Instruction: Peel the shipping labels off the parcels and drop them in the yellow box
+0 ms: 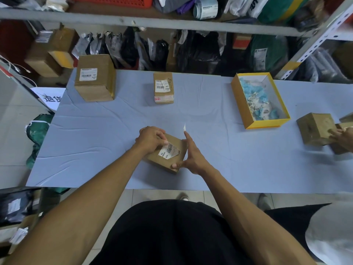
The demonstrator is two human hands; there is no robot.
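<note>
A small brown parcel (158, 162) lies on the table right in front of me. Its white shipping label (170, 151) is partly torn, with one corner gone. My left hand (150, 138) is curled over the label's far left edge. My right hand (193, 157) clasps the parcel's right side, thumb at the near corner and index finger stretched along the far edge. A small white label scrap (184, 128) sticks up at that fingertip. The yellow box (240, 104) stands at the far right and holds crumpled white and blue label scraps.
Two more labelled parcels stand at the table's back: a large one (94, 77) on the left and a small one (163, 87) in the middle. Another person's hand (343, 138) handles bare brown boxes (315, 128) at the right edge. Shelves packed with parcels run behind the blue-grey table (95, 140).
</note>
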